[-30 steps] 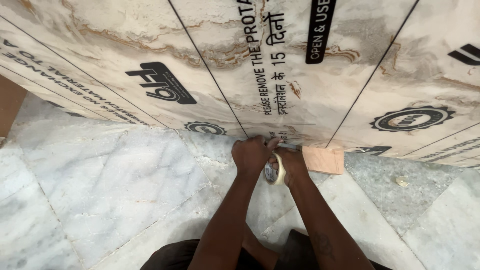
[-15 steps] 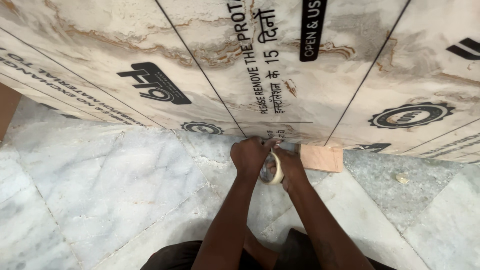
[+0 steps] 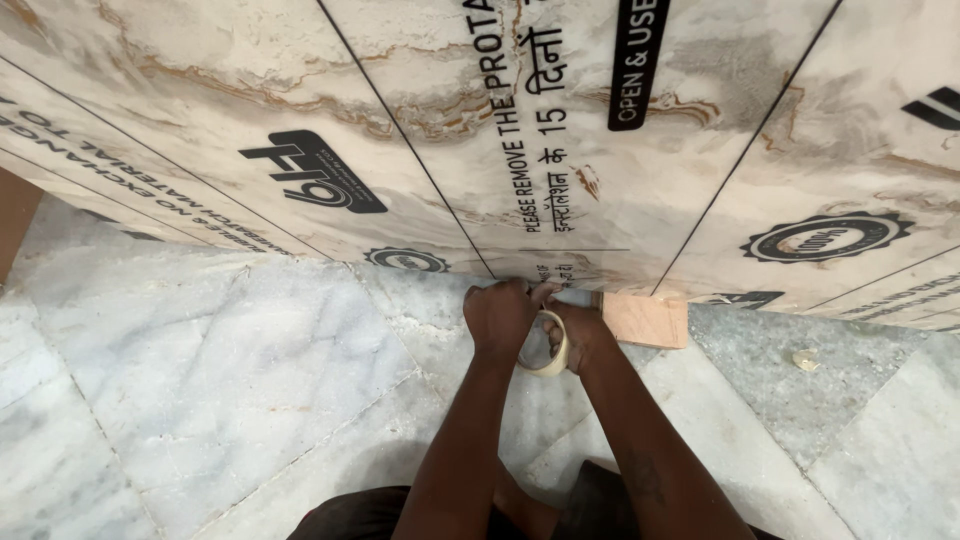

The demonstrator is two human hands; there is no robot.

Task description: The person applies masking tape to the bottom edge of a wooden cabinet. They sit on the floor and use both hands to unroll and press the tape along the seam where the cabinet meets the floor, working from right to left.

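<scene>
Both hands meet at the panel's (image 3: 560, 150) bottom edge. Right hand (image 3: 583, 335) grips the tape roll (image 3: 553, 345); left hand (image 3: 500, 318), at its 9 o'clock, pinches the tape end. Keep tape taut, pressing flat. Wood block (image 3: 646, 319) lies at 3 o'clock.

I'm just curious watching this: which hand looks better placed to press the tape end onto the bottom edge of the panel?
Probably the left hand: its fingers sit right at the lower edge of the marble-patterned panel, while the right hand is wrapped around the tape roll slightly lower, over the stone floor.
</scene>
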